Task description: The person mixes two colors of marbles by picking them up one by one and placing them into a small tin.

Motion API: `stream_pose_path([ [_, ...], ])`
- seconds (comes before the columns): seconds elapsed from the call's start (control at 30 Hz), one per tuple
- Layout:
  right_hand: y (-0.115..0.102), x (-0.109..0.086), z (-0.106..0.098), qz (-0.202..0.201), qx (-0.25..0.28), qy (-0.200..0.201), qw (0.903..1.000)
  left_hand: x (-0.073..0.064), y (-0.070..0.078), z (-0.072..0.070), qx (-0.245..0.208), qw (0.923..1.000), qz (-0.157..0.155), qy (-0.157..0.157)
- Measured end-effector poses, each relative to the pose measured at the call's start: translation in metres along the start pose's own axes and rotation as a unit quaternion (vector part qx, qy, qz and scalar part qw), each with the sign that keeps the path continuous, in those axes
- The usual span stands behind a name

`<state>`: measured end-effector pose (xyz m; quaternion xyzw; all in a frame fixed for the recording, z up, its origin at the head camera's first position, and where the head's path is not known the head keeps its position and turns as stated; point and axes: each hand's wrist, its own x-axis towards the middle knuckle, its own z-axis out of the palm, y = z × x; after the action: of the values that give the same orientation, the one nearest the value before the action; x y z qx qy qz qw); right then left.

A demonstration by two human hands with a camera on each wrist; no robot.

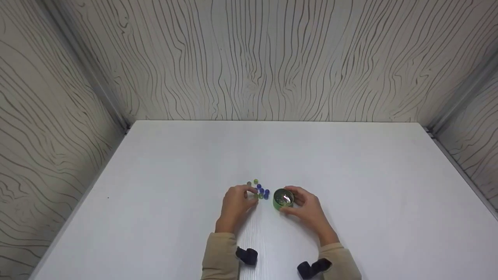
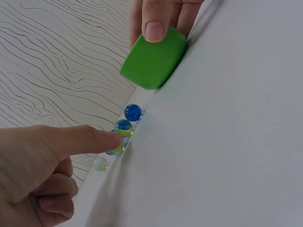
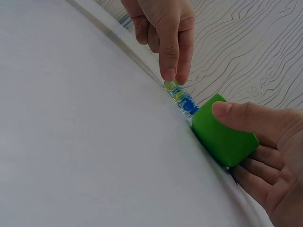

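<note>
A small group of blue and yellow-green glass marbles (image 1: 262,191) lies on the white table. My left hand (image 1: 235,203) reaches in at the near left edge of the group. Its thumb and forefinger pinch a yellow-green marble (image 3: 170,85) low at the table. My right hand (image 1: 309,208) grips a small round green cup (image 2: 156,59), thumb on the near side and fingers behind. The cup stands upright just right of the marbles, its dark inside glinting in the head view. What lies in it is hard to make out.
The white table (image 1: 175,155) runs back to a wood-grain patterned wall (image 1: 253,58), with another such wall on the left. Dark wrist cameras (image 1: 249,256) sit on both sleeves. A tiny dark speck (image 1: 108,197) marks the table far left.
</note>
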<state>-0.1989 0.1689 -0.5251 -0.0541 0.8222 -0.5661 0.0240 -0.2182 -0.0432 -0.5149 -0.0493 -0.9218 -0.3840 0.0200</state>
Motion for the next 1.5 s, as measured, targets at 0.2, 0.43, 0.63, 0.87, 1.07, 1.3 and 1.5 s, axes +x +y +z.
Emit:
stream_pose_path([
  [0.2,0.0018,0.0011,0.0009,0.004,-0.008,0.005,0.9999,-0.0001,0.0005,0.0004,0.002,1.0,-0.006,0.001],
  [0.43,0.0028,0.0027,0.0011,0.008,-0.004,0.006,0.9999,0.0002,0.0008,-0.0004,0.008,0.9999,-0.011,0.002],
  [0.63,0.0031,0.0023,0.0014,-0.002,-0.019,0.014,0.9997,-0.0003,0.0016,-0.0006,-0.001,0.9993,-0.035,-0.008],
  [0.87,0.0028,0.0027,0.0017,0.002,-0.019,0.015,0.9997,0.0001,0.0004,-0.0005,-0.005,0.9994,-0.035,-0.006],
  [1.07,0.0036,0.003,0.0018,0.002,-0.021,0.013,0.9997,0.0007,-0.0001,-0.0008,-0.004,0.9994,-0.034,-0.007],
  [1.3,0.0037,0.002,0.0025,0.009,-0.023,0.014,0.9996,0.0,0.0003,0.0,0.006,0.9988,-0.047,-0.009],
  [1.5,0.0023,0.0007,0.0014,0.01,-0.012,0.009,0.9998,-0.0007,-0.0002,-0.0004,-0.002,0.9991,-0.041,-0.007],
])
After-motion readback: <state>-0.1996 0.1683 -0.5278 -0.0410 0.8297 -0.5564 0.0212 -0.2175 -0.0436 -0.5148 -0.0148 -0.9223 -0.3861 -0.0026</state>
